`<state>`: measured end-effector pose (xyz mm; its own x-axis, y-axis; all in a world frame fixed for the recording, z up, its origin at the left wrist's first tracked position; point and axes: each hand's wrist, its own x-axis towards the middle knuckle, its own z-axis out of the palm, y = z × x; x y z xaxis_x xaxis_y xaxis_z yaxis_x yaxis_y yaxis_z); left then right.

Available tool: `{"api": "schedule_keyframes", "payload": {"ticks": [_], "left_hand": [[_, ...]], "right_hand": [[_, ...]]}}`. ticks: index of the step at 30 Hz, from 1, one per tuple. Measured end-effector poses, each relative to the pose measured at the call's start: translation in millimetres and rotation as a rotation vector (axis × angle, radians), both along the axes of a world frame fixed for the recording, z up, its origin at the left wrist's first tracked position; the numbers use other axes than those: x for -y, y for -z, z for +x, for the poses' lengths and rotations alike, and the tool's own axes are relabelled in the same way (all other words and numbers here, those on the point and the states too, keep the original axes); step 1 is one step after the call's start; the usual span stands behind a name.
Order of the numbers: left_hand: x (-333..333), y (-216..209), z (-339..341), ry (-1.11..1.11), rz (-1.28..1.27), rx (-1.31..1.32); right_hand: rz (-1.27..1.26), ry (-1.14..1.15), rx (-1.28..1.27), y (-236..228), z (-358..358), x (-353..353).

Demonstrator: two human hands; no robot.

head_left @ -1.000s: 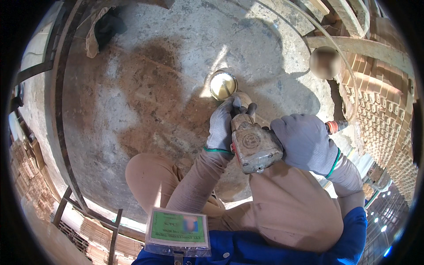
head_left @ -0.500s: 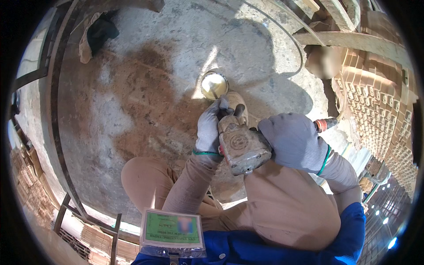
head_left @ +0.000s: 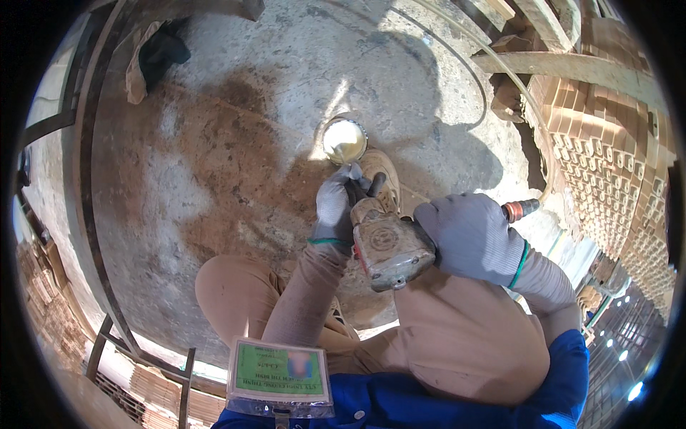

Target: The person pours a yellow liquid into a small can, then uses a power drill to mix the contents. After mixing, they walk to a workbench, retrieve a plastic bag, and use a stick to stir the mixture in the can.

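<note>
Over stained concrete floor (head_left: 229,129), grey-gloved right hand (head_left: 468,232) grips boxy worn-metal air tool (head_left: 393,247), long axis roughly toward round pale-filled tin (head_left: 345,136) just beyond nearer grey-gloved left hand (head_left: 334,207), curled, hold unclear.

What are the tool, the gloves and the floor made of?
The tool: probably metal, dull, with a scuffed grey casing. The gloves: likely knitted fabric, matte, finely ribbed near the wrists. The floor: maybe concrete, rough, grey and blotchy.
</note>
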<state>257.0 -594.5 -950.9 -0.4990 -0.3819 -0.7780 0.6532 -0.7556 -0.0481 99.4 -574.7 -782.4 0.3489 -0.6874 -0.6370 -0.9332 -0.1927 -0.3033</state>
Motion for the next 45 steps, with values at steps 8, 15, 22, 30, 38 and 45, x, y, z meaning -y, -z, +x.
{"api": "schedule_keyframes", "payload": {"ticks": [8,15,22,30,38,45], "left_hand": [[-4.2,-9.5,-12.0,-0.028,0.142,-0.041],[0.9,-25.0,-22.4,-0.028,0.236,0.031],[5.7,-26.6,-22.1,-0.039,0.193,0.035],[8.6,-32.9,-21.0,-0.035,0.146,0.08],[7.6,-40.7,-17.1,-0.031,0.139,0.054],[3.2,-41.7,-14.7,-0.04,0.181,0.028]], "right_hand": [[-0.056,0.001,0.062,-4.1,-8.8,0.2],[-0.098,0.039,0.021,-3.8,-13.3,-3.1],[-0.039,0.026,-0.003,-8.0,-13.9,5.4],[-0.058,0.023,-0.01,-5.5,-14.4,3.1],[0.009,0.015,-0.055,-7.2,-11.9,4.7],[0.014,0.054,-0.012,-7.5,-12.9,1.7]]}}
